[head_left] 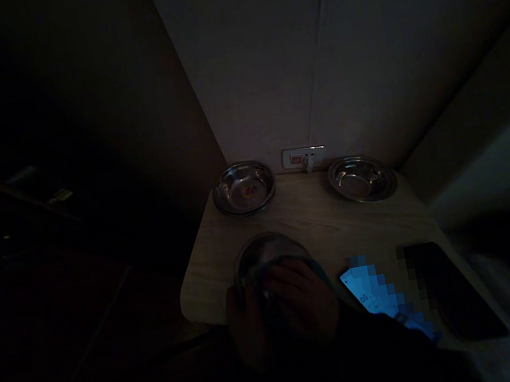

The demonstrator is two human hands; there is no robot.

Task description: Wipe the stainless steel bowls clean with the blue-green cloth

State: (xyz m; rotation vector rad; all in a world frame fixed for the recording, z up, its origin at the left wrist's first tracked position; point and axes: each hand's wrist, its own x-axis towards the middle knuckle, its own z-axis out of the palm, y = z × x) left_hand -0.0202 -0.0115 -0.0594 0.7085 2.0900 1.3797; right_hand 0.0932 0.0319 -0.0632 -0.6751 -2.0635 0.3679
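Observation:
A shiny metal bowl [269,246] is tilted in front of me at the near side of the small table. My left hand [249,330] grips its left rim, thumb on the inside. Over the inside of the bowl lies my right hand [303,297], its fingers bent and pressed on what looks like a dark greenish cloth [319,270]. Deep shadow hides most of the cloth and the lower part of the bowl. Two more places hold metal bowls: a left bowl [243,188], apparently stacked, with a reddish mark inside, and a right bowl [361,179].
The pale wooden table [307,208] stands against a wall with a socket [303,157] and a plug in it. Right of my hands lies a lit phone [371,292], and beyond it a dark flat object [465,292]. The left side is very dark.

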